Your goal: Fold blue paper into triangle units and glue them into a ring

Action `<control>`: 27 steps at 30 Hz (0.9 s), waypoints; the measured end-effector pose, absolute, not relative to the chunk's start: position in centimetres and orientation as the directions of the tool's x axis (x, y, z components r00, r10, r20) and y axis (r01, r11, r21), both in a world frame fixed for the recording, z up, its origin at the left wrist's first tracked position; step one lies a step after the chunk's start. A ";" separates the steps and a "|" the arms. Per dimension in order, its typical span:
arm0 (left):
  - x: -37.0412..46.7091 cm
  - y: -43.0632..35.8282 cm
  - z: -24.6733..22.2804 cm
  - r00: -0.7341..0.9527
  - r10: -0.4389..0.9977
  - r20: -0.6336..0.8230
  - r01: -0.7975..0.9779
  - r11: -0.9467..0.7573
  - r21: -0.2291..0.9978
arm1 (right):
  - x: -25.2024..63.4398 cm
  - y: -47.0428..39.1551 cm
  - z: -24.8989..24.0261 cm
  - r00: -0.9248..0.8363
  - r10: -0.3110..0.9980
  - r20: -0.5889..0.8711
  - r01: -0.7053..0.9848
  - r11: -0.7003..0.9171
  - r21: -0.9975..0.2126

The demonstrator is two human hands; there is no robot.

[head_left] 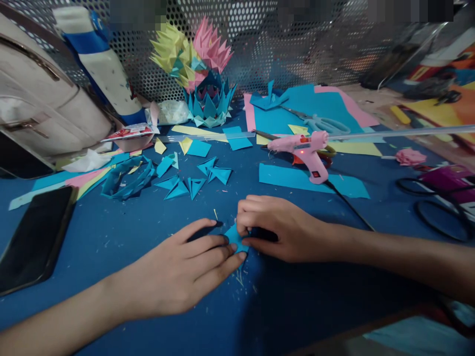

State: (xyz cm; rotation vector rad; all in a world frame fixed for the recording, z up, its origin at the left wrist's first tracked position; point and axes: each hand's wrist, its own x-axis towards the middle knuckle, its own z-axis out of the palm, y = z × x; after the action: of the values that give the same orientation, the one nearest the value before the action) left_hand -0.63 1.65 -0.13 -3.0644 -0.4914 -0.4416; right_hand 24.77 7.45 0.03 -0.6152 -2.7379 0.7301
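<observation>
A small folded piece of blue paper (pixel 235 238) lies on the dark blue table, partly covered by my fingers. My left hand (pixel 178 274) is stretched out flat, its fingertips pressing on the paper's left and near side. At the right edge of the same paper, my right hand (pixel 280 226) has curled fingers and thumb closed on it. Just beyond my hands are several folded blue paper points (pixel 178 187) and a blue folded paper ring (pixel 128 179). A blue paper strip (pixel 274 175) lies beyond my right hand, partly under a pink glue gun (pixel 302 148).
Behind stands a paper flower piece (pixel 210 101) in yellow, pink and blue. Light-blue scissors (pixel 326 122) rest on coloured sheets. A black phone (pixel 39 237) lies at left, near a bottle (pixel 107 74) and a pale bag (pixel 48 89). The glue gun's cable (pixel 351 207) runs toward my right forearm.
</observation>
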 end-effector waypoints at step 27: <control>-0.5 1.6 0.1 0.929 0.311 0.202 0.314 -0.949 0.020 | 24.5 6.6 -0.5 -0.876 0.435 0.207 0.348 0.868 -0.354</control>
State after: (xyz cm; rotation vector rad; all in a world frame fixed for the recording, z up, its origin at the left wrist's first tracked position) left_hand -0.50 1.62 0.06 -3.0728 -0.4981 -0.3183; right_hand 24.55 6.55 -0.49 -0.5909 -2.7608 0.4465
